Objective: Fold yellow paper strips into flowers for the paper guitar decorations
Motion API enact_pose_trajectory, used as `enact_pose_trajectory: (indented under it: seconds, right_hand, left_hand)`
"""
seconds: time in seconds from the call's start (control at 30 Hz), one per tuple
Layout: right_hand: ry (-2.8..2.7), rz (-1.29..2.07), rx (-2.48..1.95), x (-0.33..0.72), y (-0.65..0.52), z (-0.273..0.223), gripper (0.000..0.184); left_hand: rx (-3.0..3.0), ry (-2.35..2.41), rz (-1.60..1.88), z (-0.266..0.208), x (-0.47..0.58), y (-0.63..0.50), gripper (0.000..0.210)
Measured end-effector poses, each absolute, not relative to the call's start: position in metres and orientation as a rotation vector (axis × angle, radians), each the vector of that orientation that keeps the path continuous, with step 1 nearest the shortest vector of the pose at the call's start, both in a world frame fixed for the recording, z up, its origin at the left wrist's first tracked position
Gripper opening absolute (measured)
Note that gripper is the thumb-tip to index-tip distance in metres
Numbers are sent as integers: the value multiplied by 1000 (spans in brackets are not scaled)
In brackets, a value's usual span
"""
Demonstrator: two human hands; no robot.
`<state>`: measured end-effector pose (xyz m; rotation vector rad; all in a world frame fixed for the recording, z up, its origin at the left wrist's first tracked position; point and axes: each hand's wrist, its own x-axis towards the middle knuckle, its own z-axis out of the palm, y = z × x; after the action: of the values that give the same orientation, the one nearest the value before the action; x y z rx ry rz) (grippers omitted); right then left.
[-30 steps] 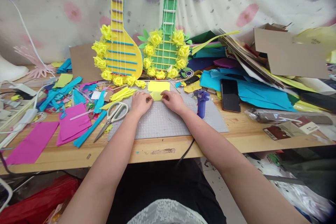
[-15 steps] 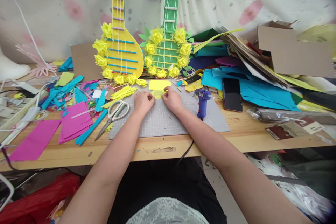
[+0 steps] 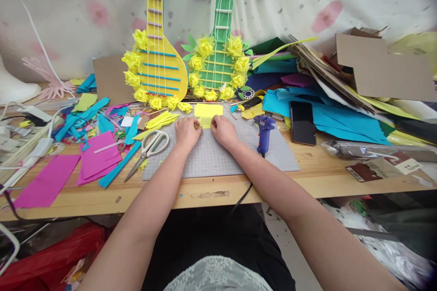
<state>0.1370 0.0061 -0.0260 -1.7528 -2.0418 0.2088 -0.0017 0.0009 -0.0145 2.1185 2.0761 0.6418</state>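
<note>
Between my two hands lies a small piece of yellow paper (image 3: 206, 122) above the grey cutting mat (image 3: 211, 159). My left hand (image 3: 187, 132) is curled, its fingertips closed at the left edge of the piece. At the right edge, my right hand (image 3: 224, 130) pinches with curled fingers. Just beyond them rests a larger yellow sheet (image 3: 209, 109). Scissors with pale handles (image 3: 150, 145) lie left of my left hand, blades toward me. A blue hot glue gun (image 3: 265, 134) is to the right of my right hand.
Yellow (image 3: 160, 66) and green (image 3: 218, 61) paper instruments with yellow flowers stand at the back. Magenta sheets (image 3: 99, 157) and blue scraps lie left. A phone (image 3: 302, 122), blue paper (image 3: 348, 122) and cardboard (image 3: 382, 63) are on the right. The table's front edge (image 3: 218, 202) is near me.
My right hand's fingers have curled in closer at the edge of the small yellow piece. The view has shifted very slightly; other things lie as before.
</note>
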Motion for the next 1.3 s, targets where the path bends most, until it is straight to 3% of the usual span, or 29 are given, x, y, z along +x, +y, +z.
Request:
enact_pose_trajectory:
  seconds: [0.37,0.7,0.93,1.07,1.3]
  right_hand:
    - [-2171,58,-1794,131,0,-21,22]
    - [-2094,270,-1790,141,5,-23,29]
    - [-1799,516,-1655,152,15,-26,27]
    - [-1468,661,-1603,160,26,-35,28]
    - [-1365,753,-1518,160,29,-37,23]
  left_hand:
    - [2110,2064,691,-17,7,0,15]
    - [2066,1964,734,-21,-3,3,35]
    - [1916,1830,1047,-17,-8,20,35]
    - [1803,1793,801,-4,-6,41,27]
    - [1978,1808,251,29,12,63,43]
